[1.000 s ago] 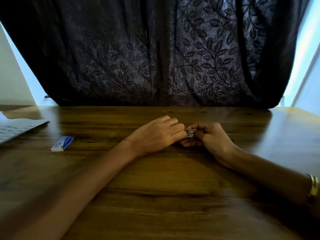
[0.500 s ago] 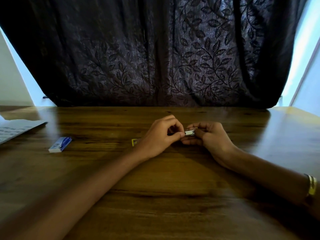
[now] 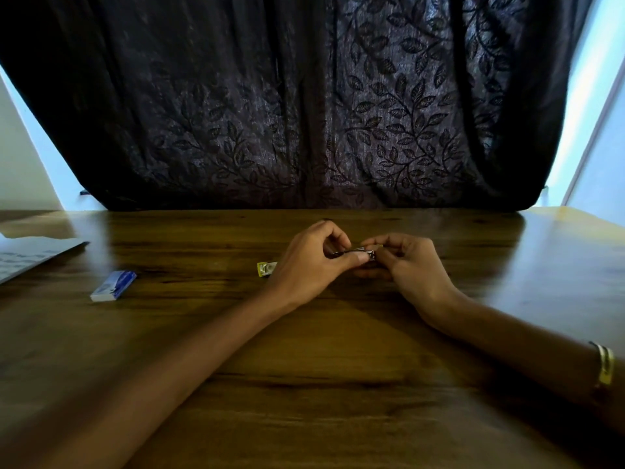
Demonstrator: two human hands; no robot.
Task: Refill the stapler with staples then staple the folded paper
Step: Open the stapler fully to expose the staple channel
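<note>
1. Paper [image 3: 30, 257]: a printed sheet at the far left edge of the table [image 3: 321, 384], lying flat and partly cut off by the frame. Whether it is folded cannot be told from here. It is well apart from your hands.

2. Staple box [image 3: 113, 286]: a small blue and white box, lying flat on the wood to the right of the paper, well apart from your left hand.

3. Yellow piece [image 3: 267, 268]: a small yellow and white part showing just behind your left wrist, resting on the table. It may be the body of the stapler; too little shows to say so firmly.

4. Left hand [image 3: 311, 265]: your fingers are curled in and the thumb is pressed against the forefinger, pinching the left end of a thin metal strip [image 3: 358, 253]. The heel of the hand rests on the table.

5. Metal strip: a slim, shiny piece held level between both hands, just above the tabletop near its middle. Whether it is a row of staples or the stapler's metal tray cannot be told; it is too small and partly hidden by fingers.

6. Right hand [image 3: 411, 269]: your fingers are bent around the right end of the same strip, gripping it closely, fingertips touching those of the left hand.

7. Bracelet [image 3: 605, 367]: a pale band on your right forearm, near the frame's right edge.

8. Curtain [image 3: 304, 103]: dark cloth with a leaf pattern, hanging behind the table's far edge.
</note>
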